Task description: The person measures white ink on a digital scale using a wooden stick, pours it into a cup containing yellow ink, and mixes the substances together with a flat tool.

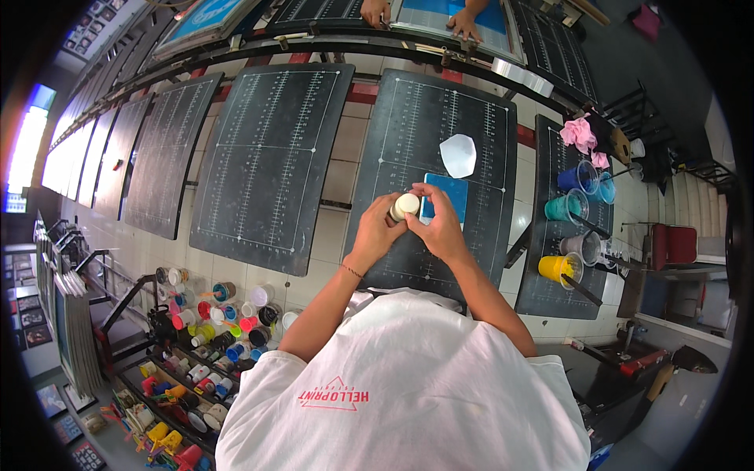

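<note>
Over a black printing board (479,228) marked with white grid lines, my two hands meet around a small jar with a cream-coloured lid (407,204). My left hand (375,228) is closed around its left side. My right hand (441,228) curls about its right side, with thumb and forefinger at the lid. Most of the jar's body is hidden by my fingers. Partly under my right hand lies a flat blue square (455,196) on the board. Just beyond it is a whitish, translucent piece with cut corners (458,155).
More black boards (267,157) stand in a row leftward. Plastic cups of blue, teal and yellow ink (558,267) stand on the right board, beside a pink cloth (579,135). Many ink jars (228,314) crowd the lower left. Another person's hands (465,25) rest at a blue screen frame (503,35).
</note>
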`<state>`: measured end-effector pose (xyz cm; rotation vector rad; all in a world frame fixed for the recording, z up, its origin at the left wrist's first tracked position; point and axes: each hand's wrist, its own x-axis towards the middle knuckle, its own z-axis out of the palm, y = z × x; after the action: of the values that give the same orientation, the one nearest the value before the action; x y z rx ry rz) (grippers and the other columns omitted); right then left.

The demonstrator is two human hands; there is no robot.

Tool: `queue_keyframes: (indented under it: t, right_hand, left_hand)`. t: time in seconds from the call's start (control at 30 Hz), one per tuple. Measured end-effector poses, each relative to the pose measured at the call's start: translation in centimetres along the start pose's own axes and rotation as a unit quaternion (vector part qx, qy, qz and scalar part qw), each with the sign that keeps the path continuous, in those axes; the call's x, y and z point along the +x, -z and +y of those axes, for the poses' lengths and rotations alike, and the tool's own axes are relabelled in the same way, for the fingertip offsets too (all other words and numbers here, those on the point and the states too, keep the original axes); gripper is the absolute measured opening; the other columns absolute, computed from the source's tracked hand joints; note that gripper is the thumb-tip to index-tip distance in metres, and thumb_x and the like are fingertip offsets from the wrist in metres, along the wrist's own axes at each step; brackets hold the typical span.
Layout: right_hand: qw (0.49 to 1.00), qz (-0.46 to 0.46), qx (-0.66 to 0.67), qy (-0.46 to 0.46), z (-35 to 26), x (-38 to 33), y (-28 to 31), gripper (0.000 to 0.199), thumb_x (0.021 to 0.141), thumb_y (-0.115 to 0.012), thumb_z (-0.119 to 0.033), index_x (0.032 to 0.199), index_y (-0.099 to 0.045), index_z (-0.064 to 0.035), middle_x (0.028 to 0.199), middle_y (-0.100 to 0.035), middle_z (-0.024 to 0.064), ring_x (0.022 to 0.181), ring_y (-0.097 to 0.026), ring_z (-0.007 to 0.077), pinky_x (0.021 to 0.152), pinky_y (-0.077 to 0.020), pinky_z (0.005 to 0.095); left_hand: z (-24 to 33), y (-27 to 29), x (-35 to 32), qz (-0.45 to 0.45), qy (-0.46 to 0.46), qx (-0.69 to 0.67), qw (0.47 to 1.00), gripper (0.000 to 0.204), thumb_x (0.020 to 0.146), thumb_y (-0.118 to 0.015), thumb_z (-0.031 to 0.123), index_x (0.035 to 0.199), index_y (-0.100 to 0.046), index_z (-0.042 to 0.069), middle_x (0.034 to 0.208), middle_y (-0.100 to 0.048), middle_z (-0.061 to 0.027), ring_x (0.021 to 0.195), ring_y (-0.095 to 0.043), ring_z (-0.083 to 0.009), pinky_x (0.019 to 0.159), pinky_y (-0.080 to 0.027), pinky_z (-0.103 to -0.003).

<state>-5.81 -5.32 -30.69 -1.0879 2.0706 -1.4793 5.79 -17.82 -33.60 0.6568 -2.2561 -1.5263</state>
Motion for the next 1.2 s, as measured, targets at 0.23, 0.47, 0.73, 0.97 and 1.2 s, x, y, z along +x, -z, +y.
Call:
queue_keyframes:
  t: [0.23,0.47,0.73,0.97,1.2]
  right_hand:
    - [1.0,-0.018,0.007,0.023,-0.1,0.1,1.2,0.051,0.087,-0.075,-0.017,0.134,-0.059,-0.0055,0.124,-0.065,0.0122,0.118,-0.058,0.0292,0.105,-0.0445,0.0409]
    - [0.991,-0.03,0.126,-0.024,0.6,-0.4,1.4,0.045,0.091,-0.077,-0.024,0.129,-0.063,-0.0045,0.125,-0.065,0.0107,0.115,-0.061,0.0243,0.104,-0.0459,0.039]
    - [0.991,-0.072,0.109,-0.014,-1.6,0.6,3.2,0.047,0.095,-0.071,-0.025,0.136,-0.061,-0.0053,0.125,-0.061,0.0106,0.121,-0.056,0.025,0.11,-0.0404,0.0383]
    - [0.981,-0.189,-0.034,-0.019,-4.7,2.7,8.1,0.045,0.091,-0.073,-0.023,0.132,-0.064,-0.0079,0.125,-0.063,0.0087,0.118,-0.057,0.0239,0.105,-0.0431,0.0373]
    - [0.958,-0.205,-0.192,0.05,-7.8,3.7,10.1,0.045,0.086,-0.076,-0.017,0.128,-0.066,-0.0068,0.121,-0.068,0.0089,0.118,-0.057,0.0285,0.104,-0.0445,0.0408]
  left_hand:
    - [0.1,-0.4,0.4,-0.025,0.003,-0.039,0.999,0.051,0.08,-0.079,0.01,0.128,-0.064,0.002,0.097,-0.062,-0.0037,0.069,-0.054,-0.0092,0.065,-0.047,-0.027]
    - [1.6,0.7,0.7,-0.087,0.023,-0.07,0.993,0.038,0.08,-0.08,0.014,0.114,-0.067,0.002,0.081,-0.057,0.0001,0.066,-0.05,-0.0063,0.06,-0.042,-0.026]
    - [4.0,2.4,1.7,-0.131,0.0,-0.026,0.991,0.032,0.077,-0.081,0.019,0.097,-0.065,0.001,0.066,-0.051,-0.0018,0.057,-0.045,-0.0091,0.054,-0.038,-0.029]
    - [5.3,3.3,2.5,-0.155,-0.078,0.008,0.985,0.039,0.075,-0.08,0.019,0.106,-0.068,-0.003,0.079,-0.059,-0.008,0.062,-0.052,-0.0144,0.059,-0.043,-0.032]
    - [7.1,4.3,3.8,-0.162,-0.186,0.072,0.966,0.035,0.076,-0.079,0.017,0.103,-0.069,-0.002,0.086,-0.066,-0.0145,0.07,-0.062,-0.0268,0.067,-0.049,-0.038]
